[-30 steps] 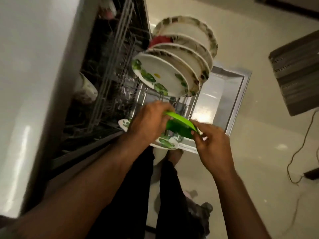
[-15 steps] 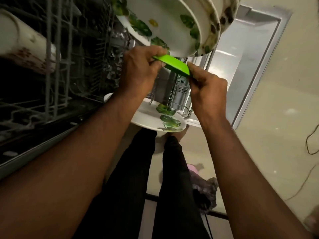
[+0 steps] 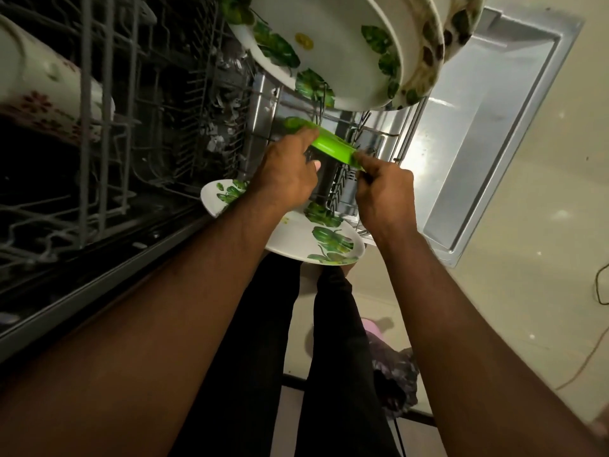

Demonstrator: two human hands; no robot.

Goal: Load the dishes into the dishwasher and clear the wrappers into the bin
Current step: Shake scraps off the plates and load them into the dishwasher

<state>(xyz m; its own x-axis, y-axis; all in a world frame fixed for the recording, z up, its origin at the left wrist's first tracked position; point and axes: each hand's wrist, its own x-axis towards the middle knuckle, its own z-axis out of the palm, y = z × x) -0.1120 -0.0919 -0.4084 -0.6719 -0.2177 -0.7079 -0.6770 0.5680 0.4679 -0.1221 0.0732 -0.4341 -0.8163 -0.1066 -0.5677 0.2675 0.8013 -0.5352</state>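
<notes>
Dishwasher lower rack (image 3: 379,127) pulled out over the open door (image 3: 494,133). Row of plates (image 3: 346,54) stands on edge at the rack's far end, one behind another. Nearer, a small dish (image 3: 333,148) is held edge-up between left hand (image 3: 283,179) and right hand (image 3: 382,192), just above the cutlery basket (image 3: 342,189). Below the hands another plate (image 3: 316,239) leans at the rack's near end. Upper rack (image 3: 99,110) sits to the left, with a mug (image 3: 39,84) lying in it. Cable (image 3: 603,285) on the floor far right.
</notes>
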